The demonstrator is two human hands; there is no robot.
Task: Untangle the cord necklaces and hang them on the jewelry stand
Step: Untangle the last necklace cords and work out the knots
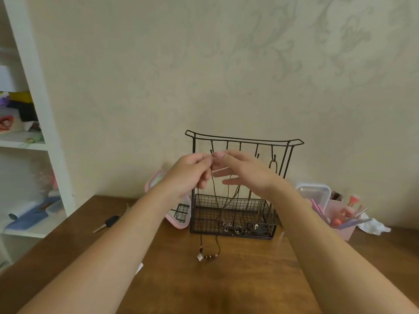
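A black wire jewelry stand (244, 141) with a row of hooks and a mesh basket base stands on the wooden table by the wall. Both hands are raised in front of its leftmost hooks. My left hand (192, 171) and my right hand (240, 171) pinch the top of a dark cord necklace (214, 193) just below a hook. Its two strands hang down to a beaded pendant (207, 256) resting on the table in front of the basket. More cords hang from other hooks, with their pendants (238, 227) lying in the basket.
A pink-lidded container (179, 220) leans left of the stand, with a car key (108, 223) beyond it. On the right are a clear box (315, 193), a pink holder of tools (340, 218) and crumpled tissue (374, 225). White shelves (34, 109) stand far left.
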